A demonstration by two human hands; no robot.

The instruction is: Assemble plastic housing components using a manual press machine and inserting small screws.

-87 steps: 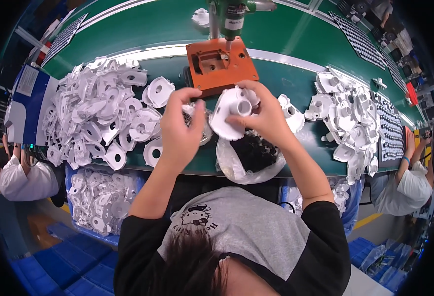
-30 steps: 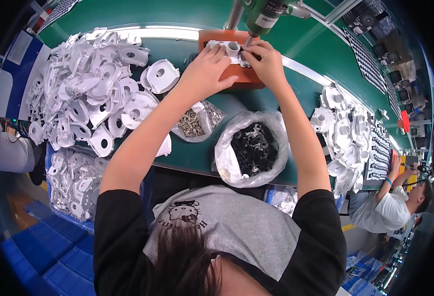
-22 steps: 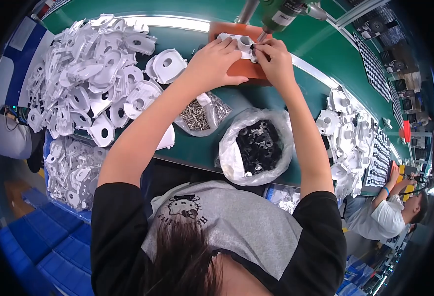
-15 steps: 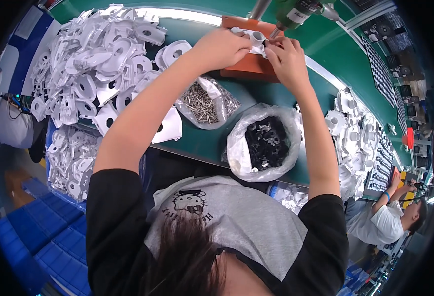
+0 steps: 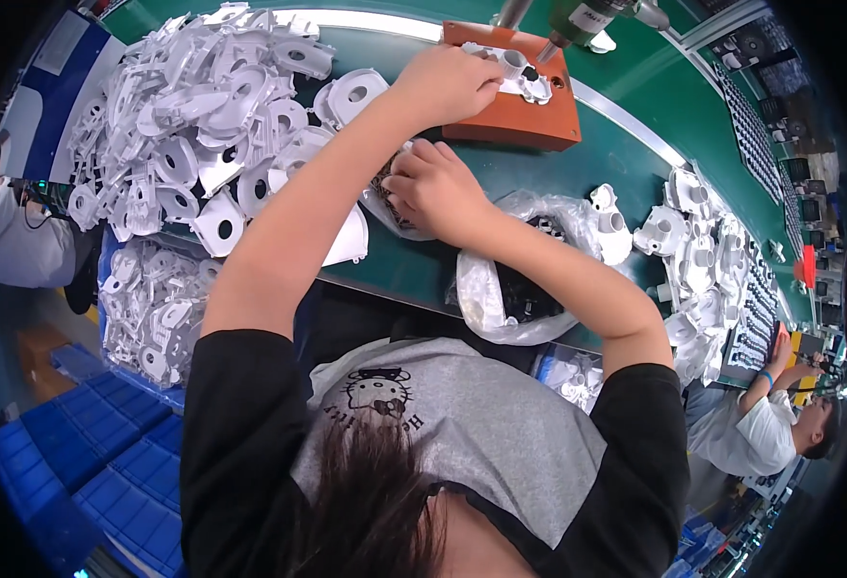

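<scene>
A white plastic part with a round tube [image 5: 513, 64] sits in an orange fixture block [image 5: 515, 130] at the far side of the bench. My left hand [image 5: 450, 85] is closed with its bent fingers on the left end of that part. A black piece [image 5: 531, 73] shows beside the tube. Above the block's right side points the bit of a green power driver [image 5: 578, 21]. My right hand [image 5: 438, 193] reaches into the clear bag of screws [image 5: 381, 197], fingers curled down among them. Its fingertips are hidden, so any screw in them cannot be made out.
White plastic covers [image 5: 192, 125] are heaped at left, above a blue crate of white parts [image 5: 158, 308]. An open plastic bag of black pieces [image 5: 486, 303] lies under my right forearm. More white tube parts [image 5: 698, 255] lie at right, where another person [image 5: 756, 424] works.
My right hand has left the orange block and moved left and nearer, into the screw bag. My left hand stays at the white part. The near bag's rim is pushed in under my forearm.
</scene>
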